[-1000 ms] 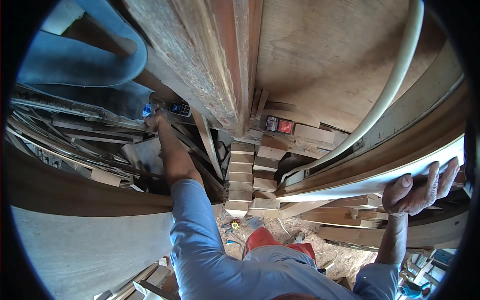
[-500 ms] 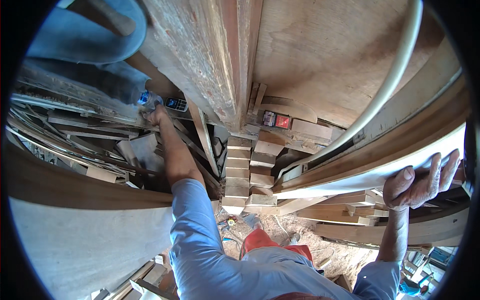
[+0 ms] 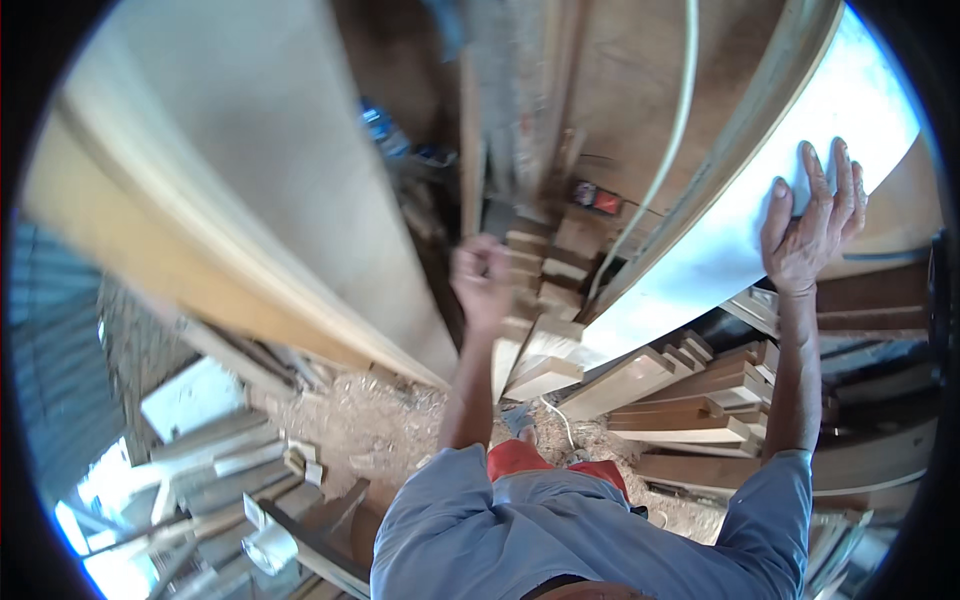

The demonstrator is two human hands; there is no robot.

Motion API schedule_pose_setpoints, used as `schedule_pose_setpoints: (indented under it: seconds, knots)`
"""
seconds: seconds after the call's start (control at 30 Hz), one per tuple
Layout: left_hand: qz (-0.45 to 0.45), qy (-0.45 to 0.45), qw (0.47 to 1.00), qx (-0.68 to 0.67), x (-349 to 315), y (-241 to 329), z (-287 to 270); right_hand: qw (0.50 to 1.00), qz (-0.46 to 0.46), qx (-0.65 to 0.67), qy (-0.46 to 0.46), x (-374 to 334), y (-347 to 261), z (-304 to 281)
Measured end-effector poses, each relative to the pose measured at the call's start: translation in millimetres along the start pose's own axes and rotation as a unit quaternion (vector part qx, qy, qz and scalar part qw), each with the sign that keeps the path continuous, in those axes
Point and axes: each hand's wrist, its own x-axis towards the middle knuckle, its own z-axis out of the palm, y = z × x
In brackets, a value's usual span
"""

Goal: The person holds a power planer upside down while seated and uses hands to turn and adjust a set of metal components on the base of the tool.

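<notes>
My left hand (image 3: 482, 280) is curled closed and blurred, held above a stack of short wood blocks (image 3: 527, 262); whatever is inside its fingers, if anything, is too smeared to make out. My right hand (image 3: 815, 220) lies with fingers spread on the white face of a long curved wooden panel (image 3: 700, 275). Past the left hand, a clear plastic bottle with a blue label (image 3: 382, 130) and a dark phone (image 3: 434, 156) rest on a ledge, both blurred. A small red and dark pack (image 3: 597, 198) sits behind the blocks.
A large curved panel (image 3: 290, 200) stands at the left. A pale hose (image 3: 668, 150) hangs before a plywood sheet. Cut wood pieces (image 3: 690, 400) are piled at the lower right, more scrap timber (image 3: 230, 470) at the lower left. Sawdust covers the floor (image 3: 350, 425).
My left hand has come back from beside the bottle and phone to above the blocks. My view has shifted, and my right hand now lies flatter on the white panel.
</notes>
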Motion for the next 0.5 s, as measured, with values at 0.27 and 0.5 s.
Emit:
schedule_pose_setpoints:
  seconds: [0.27, 0.5]
  knots:
    - [-0.212, -0.121, 0.932, 0.269, -238, 64, -170, 0.997, -0.023, -0.064, 0.043, -5, 29, 13]
    - [-0.484, -0.045, 0.737, 0.471, -603, 38, -389, 0.668, 0.227, 0.613, -0.356, -73, -59, -6]
